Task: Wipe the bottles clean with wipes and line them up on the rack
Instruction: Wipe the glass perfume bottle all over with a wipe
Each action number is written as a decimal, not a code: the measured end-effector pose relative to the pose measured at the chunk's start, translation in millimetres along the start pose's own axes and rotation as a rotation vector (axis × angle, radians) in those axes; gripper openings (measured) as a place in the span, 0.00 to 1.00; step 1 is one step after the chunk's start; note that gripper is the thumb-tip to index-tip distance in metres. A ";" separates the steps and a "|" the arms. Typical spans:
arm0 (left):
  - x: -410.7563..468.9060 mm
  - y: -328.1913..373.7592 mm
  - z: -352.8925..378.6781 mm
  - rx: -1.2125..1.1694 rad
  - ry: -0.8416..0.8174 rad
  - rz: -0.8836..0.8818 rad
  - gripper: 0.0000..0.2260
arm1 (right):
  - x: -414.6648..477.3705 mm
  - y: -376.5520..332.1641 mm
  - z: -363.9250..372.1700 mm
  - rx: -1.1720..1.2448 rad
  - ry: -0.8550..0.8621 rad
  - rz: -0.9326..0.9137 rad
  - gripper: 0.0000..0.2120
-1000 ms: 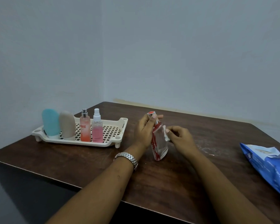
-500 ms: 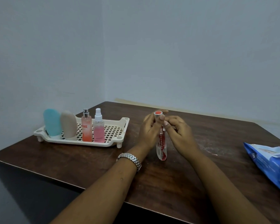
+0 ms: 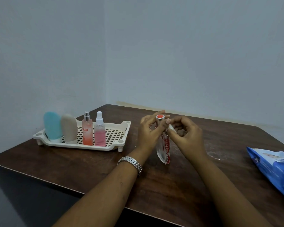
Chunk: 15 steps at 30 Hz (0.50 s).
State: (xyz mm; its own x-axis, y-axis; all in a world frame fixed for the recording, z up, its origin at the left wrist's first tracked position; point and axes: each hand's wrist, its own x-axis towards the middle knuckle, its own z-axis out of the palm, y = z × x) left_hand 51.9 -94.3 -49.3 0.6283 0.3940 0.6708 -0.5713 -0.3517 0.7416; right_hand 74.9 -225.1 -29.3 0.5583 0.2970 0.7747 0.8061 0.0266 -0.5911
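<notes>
left hand (image 3: 148, 130) curled round top of red-print bottle (image 3: 165, 149), base on table (image 3: 170, 185), well apart from rack (image 3: 112, 147); right hand (image 3: 187, 136) pinches wipe (image 3: 170, 127) at neck. risk imo: sideways rub tips narrow glass, slips loose

Rack (image 3: 125, 128): cream, floor in square lattice. Teal bottle (image 3: 52, 126): plain, white base. Beige bottle (image 3: 69, 128): plain. Orange spray bottle (image 3: 87, 134): pink shading to orange, red lettering, silver cap. Pink spray bottle (image 3: 99, 135): clear over pink, white cap. Clear bottle (image 3: 165, 149): red dotted bands, silver cap, orange-red top. Wipe (image 3: 171, 127): white. Wipes pack (image 3: 276, 171): blue, white print. Table (image 3: 82, 167): dark brown wood grain. Watch (image 3: 131, 162): silver.
</notes>
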 end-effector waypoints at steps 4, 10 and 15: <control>-0.3 -0.1 -0.6 0.011 0.007 0.002 0.32 | 3.0 3.7 -2.3 0.136 -0.085 0.108 0.03; -0.7 5.8 0.4 0.107 -0.008 0.027 0.24 | 7.9 9.1 -15.8 0.380 -0.251 0.280 0.08; -3.7 10.8 -3.7 0.145 -0.008 0.036 0.30 | 9.7 4.0 -14.0 0.258 -0.316 0.230 0.04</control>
State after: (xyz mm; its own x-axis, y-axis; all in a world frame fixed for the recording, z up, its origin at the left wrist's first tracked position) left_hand 41.4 -96.4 -43.8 0.6130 0.3724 0.6968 -0.5118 -0.4847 0.7093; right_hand 86.2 -235.5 -21.0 0.5976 0.5981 0.5340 0.5705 0.1508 -0.8073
